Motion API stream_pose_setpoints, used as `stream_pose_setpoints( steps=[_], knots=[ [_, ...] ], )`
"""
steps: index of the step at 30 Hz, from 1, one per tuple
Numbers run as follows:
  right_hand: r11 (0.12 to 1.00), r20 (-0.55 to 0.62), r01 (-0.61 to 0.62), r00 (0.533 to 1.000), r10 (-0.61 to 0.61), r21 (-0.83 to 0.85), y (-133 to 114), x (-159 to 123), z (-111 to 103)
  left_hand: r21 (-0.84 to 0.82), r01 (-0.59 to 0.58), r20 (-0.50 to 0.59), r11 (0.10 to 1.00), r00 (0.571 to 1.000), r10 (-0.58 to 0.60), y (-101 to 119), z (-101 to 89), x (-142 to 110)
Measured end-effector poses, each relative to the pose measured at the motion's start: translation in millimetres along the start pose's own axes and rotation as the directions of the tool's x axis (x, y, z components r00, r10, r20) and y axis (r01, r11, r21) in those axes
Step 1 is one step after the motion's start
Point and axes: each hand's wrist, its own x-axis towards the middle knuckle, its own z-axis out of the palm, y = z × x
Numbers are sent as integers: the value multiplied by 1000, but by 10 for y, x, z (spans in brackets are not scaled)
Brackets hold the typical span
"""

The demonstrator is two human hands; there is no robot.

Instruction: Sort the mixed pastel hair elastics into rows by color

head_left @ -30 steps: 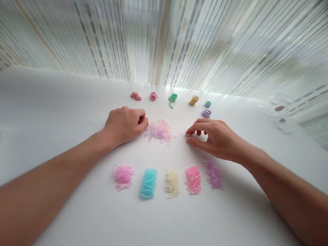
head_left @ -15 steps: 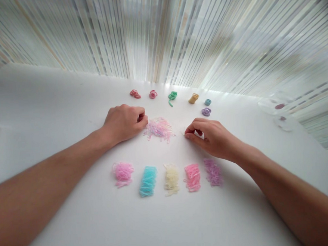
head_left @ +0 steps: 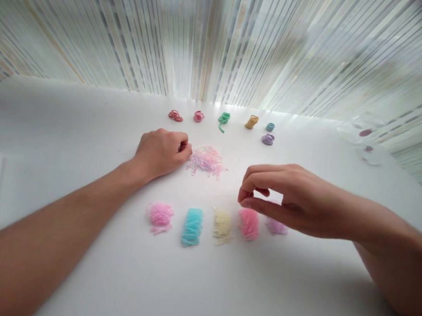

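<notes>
My left hand [head_left: 164, 151] rests on the white table, fingers curled and thumb against the forefinger, at the left edge of a loose pile of mixed pastel rubber bands [head_left: 207, 162]. Whatever it holds is hidden. My right hand [head_left: 282, 198] is raised above the near row, thumb and forefinger pinched over a pale rubber band that the fingertips hide. Below are sorted heaps of small rubber bands: light pink [head_left: 160, 217], blue [head_left: 192, 227], cream [head_left: 222, 227], bright pink [head_left: 249, 225], and purple [head_left: 277, 225], which my right hand partly covers.
Along the back lie coiled bands: red [head_left: 175, 115], rose [head_left: 198, 116], green [head_left: 224, 120], yellow-brown [head_left: 252, 122], teal [head_left: 270, 126] and violet [head_left: 268, 139]. A striped string curtain [head_left: 196, 43] hangs behind. Clear plastic pieces [head_left: 367, 142] sit at the right.
My right hand pinched beside the mixed pile, where a pale band showed at its fingertips, then lifted and came nearer, over the bright pink and purple heaps. My left hand stayed beside the pile.
</notes>
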Motion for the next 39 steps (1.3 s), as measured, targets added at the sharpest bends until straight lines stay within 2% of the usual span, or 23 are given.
stream_pose_setpoints(
  steps=[4,10,24,39],
  knots=[
    [999,171,24,985,-30,37,-188,-28,55,6,-2,-7,1000,1000,2,-7,12,6],
    [996,273,55,961,-34,-70,-260,28,184,1,-4,-11,1000,1000,5,-14,12,7],
    [967,278,132,958,-68,-219,-238,10,304,11,16,14,1000,1000,-16,17,-23,1],
    [943,252,186,961,-116,-276,-251,-43,343,-14,25,19,1000,1000,-25,14,-20,8]
  ],
)
